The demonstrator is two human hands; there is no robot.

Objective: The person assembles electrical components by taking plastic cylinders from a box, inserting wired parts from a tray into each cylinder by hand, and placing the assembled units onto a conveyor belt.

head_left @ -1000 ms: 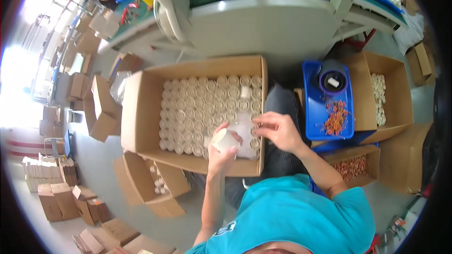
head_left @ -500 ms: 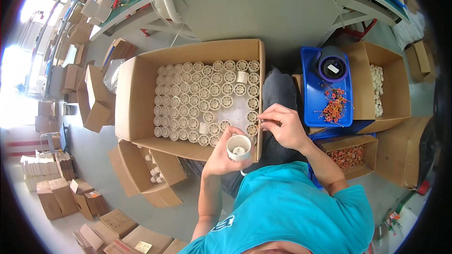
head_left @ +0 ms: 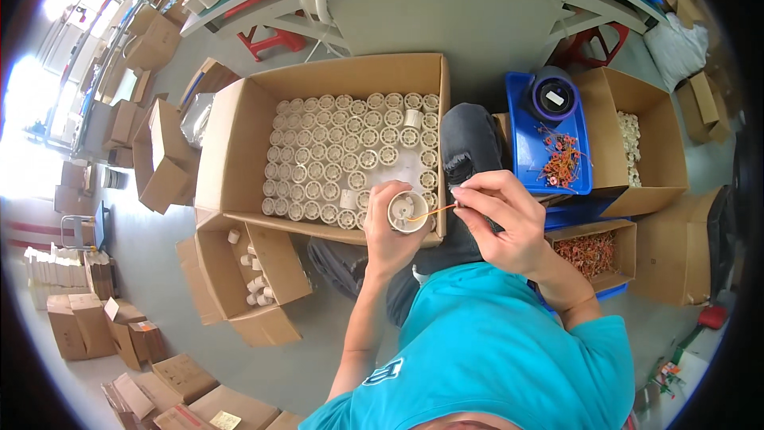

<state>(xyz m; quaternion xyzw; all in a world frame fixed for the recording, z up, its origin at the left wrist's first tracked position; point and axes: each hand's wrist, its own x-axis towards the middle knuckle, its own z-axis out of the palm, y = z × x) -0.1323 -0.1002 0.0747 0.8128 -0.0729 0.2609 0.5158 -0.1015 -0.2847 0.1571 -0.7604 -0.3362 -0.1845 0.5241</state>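
Observation:
In my left hand a white round plastic cup is gripped, its open mouth facing up and a small part visible inside. A thin orange wire stretches from inside the cup to the fingertips of my right hand, which pinch its end. Both hands are over the near right corner of a large cardboard box. Rows of similar white round cups stand in that box, with a few turned on their sides.
On my right, a blue tray carries a dark round spool and orange wires. Past it stand a box of pale small parts and a box of red-orange wires. At left, a smaller box contains white cups.
An orange wire now shows taut between the cup and my right fingers. The cup is more turned toward my right hand, and the whole view has shifted slightly.

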